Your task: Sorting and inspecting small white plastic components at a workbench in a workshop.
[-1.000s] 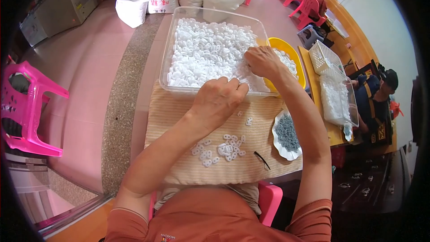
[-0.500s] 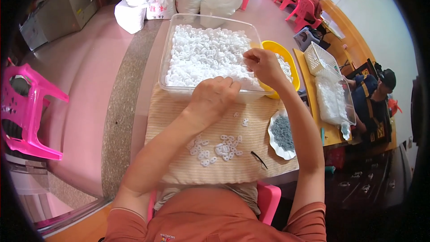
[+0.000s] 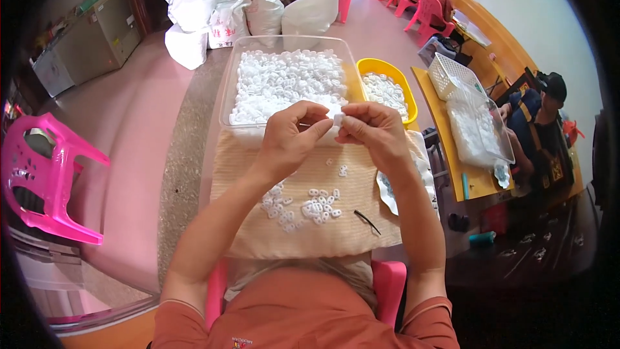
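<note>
In front of the clear tub (image 3: 225, 100), my two hands meet at the fingertips. Between the thumb and fingers of my right hand (image 3: 378, 130) is a small white plastic piece (image 3: 338, 118). My left hand (image 3: 290, 139) is curled, its thumb and fingertips closing on the same piece from the other side. The tub is filled with similar white pieces (image 3: 290, 77). Below my hands, more two-holed white pieces (image 3: 320, 208) lie in two small heaps on a striped beige cloth (image 3: 258, 161). A scalloped white dish (image 3: 390, 201) is partly hidden by my right forearm.
A yellow basin (image 3: 408, 90) of white pieces touches the tub's right side. A thin black strip (image 3: 367, 221) lies on the cloth. White sacks (image 3: 258, 3) stand beyond, a pink chair (image 3: 55, 174) at left. A person (image 3: 539, 113) sits at a yellow table (image 3: 475, 187) at right.
My right hand has come back from over the tub to meet my left. The white piece now shows between their fingertips. The whole view has shifted slightly.
</note>
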A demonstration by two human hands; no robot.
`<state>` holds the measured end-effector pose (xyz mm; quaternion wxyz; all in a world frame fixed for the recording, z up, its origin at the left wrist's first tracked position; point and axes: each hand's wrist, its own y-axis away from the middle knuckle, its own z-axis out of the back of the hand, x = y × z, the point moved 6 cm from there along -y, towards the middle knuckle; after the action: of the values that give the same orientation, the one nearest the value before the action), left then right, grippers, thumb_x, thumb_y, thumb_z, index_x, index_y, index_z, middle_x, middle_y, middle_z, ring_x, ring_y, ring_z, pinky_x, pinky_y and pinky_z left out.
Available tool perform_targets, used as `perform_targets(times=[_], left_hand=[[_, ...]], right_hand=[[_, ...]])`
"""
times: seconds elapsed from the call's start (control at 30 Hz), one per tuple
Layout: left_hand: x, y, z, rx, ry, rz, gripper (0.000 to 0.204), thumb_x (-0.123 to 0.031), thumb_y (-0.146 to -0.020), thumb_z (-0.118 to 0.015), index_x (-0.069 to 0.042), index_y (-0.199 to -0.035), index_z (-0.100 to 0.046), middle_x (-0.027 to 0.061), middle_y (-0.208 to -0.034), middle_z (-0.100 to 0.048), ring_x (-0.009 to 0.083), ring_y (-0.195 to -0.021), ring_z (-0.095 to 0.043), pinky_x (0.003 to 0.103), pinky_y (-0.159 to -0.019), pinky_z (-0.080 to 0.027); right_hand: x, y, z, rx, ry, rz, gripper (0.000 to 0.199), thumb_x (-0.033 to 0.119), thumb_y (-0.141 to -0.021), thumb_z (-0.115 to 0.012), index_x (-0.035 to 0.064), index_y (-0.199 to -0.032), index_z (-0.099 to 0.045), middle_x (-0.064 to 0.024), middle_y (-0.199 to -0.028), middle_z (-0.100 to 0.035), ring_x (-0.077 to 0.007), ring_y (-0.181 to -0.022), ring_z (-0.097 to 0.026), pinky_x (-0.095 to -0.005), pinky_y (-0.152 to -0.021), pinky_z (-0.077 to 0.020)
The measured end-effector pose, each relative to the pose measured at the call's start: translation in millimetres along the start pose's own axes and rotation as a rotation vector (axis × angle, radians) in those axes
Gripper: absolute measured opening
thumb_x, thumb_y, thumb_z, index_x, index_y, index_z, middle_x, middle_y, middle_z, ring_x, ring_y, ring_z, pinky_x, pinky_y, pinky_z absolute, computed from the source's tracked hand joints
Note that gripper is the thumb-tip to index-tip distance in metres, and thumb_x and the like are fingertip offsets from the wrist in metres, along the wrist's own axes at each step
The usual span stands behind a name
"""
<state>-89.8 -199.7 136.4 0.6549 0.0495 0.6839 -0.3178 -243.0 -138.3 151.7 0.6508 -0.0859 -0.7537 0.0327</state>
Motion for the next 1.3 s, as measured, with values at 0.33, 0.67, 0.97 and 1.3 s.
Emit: perform_targets(times=[0.33, 0.67, 0.97, 1.3], left_hand=[[11, 48, -24, 0.166, 0.706, 0.344, 0.017, -0.010, -0.093, -0.060, -0.001, -0.108, -0.061, 0.0065, -0.092, -0.067, 0.0146, -0.084, -0.066, 0.031, -0.079, -0.058], [10, 88, -40, 0.223, 0.836, 0.398, 0.016, -0.011, -0.094, -0.060, -0.001, -0.106, -0.061, 0.0064, -0.090, -0.066, 0.0135, -0.083, -0.065, 0.031, -0.081, -0.058], [7, 113, -43, 0.204, 0.872, 0.438, 0.014, -0.012, -0.093, -0.062, -0.002, -0.103, -0.059, 0.0079, -0.093, -0.066, 0.0178, -0.089, -0.066, 0.035, -0.084, -0.056], [17, 134, -39, 0.082, 0.803, 0.482, 0.008, -0.006, -0.092, -0.061, -0.002, -0.098, -0.058, 0.0093, -0.095, -0.066, 0.0192, -0.090, -0.067, 0.033, -0.085, -0.057]], right_hand=[[-3, 49, -17, 0.006, -0.111, 0.022, 0.020, 0.008, -0.090, -0.065, -0.0062, -0.104, -0.063, -0.0127, -0.087, -0.070, -0.0169, -0.076, -0.069, -0.0271, -0.070, -0.0571], [-23, 87, -23, -0.044, -0.203, -0.010, 0.015, 0.004, -0.089, -0.064, -0.0059, -0.101, -0.064, -0.0139, -0.086, -0.069, -0.0177, -0.074, -0.068, -0.0284, -0.067, -0.0593], [-32, 108, -31, -0.082, -0.044, 0.006, 0.015, 0.006, -0.089, -0.065, -0.0048, -0.099, -0.065, -0.0099, -0.083, -0.069, -0.0126, -0.071, -0.066, -0.0235, -0.061, -0.0553], [-52, 118, -35, -0.045, -0.013, 0.053, 0.013, 0.003, -0.089, -0.065, -0.0044, -0.099, -0.066, -0.0067, -0.089, -0.066, -0.0121, -0.078, -0.065, -0.0235, -0.067, -0.0552]])
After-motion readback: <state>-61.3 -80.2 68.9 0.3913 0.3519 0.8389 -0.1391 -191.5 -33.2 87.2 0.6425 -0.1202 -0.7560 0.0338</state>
